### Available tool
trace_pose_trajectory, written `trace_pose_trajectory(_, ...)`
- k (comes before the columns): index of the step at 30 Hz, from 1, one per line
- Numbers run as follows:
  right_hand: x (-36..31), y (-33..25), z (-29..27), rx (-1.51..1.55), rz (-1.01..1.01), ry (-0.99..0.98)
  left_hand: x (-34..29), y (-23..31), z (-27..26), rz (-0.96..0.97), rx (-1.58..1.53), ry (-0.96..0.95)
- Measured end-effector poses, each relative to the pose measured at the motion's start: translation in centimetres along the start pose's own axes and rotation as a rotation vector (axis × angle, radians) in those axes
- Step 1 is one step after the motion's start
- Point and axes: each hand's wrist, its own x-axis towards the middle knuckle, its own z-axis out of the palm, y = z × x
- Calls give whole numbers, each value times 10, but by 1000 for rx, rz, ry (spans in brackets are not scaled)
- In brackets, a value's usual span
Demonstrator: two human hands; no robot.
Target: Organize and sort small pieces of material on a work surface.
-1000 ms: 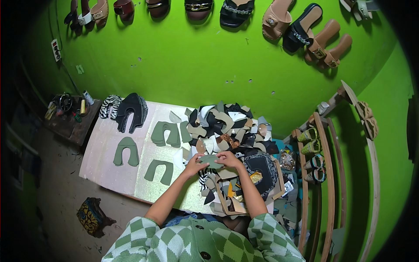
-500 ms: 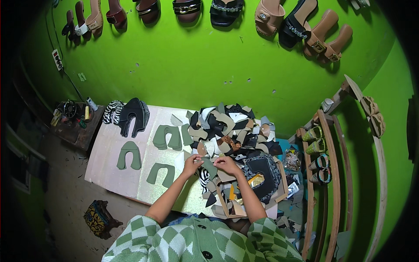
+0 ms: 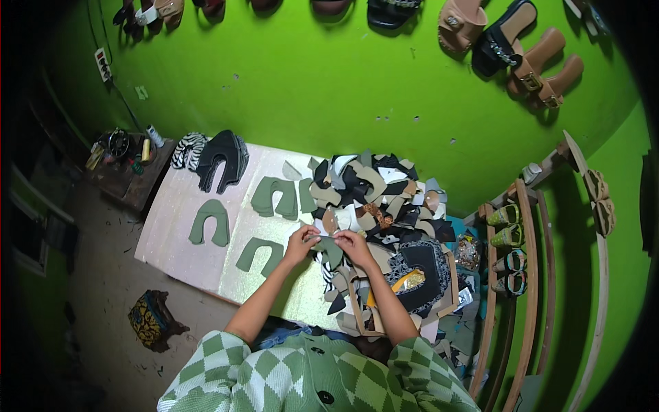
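Between my two hands hangs a green U-shaped shoe-upper piece (image 3: 331, 253), held by its upper edge. My left hand (image 3: 301, 246) pinches the left end of that edge, and my right hand (image 3: 353, 248) pinches farther right. Fingertips of both hands are close together. Left of them, a single green U-shaped cutout (image 3: 259, 255) lies flat on the pale table (image 3: 185, 268). Behind it sits a stack of similar green pieces (image 3: 274, 197). Farther left lies another small green stack (image 3: 209, 223).
A heap of mixed leather scraps (image 3: 374, 185) covers the table's right. Nearer me is a box (image 3: 446, 302) holding black patterned pieces (image 3: 417, 281). Black cutouts (image 3: 223, 161) and zebra-print pieces (image 3: 187, 150) are stacked far left. A wooden shoe rack (image 3: 528, 275) stands right.
The head view has shifted, so the scene sits higher and slightly right. Both hands still grip the green piece, whose upper edge now stretches more level between them.
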Motion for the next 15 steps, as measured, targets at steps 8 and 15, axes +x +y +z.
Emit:
trace_pose_trajectory(8,23,-50,30,-464,-351,126,4,13,-34,58,51,-35)
trace_pose_trajectory(15,35,-35,74,-452,-61,14,2,21,-86,-39,-76,-6)
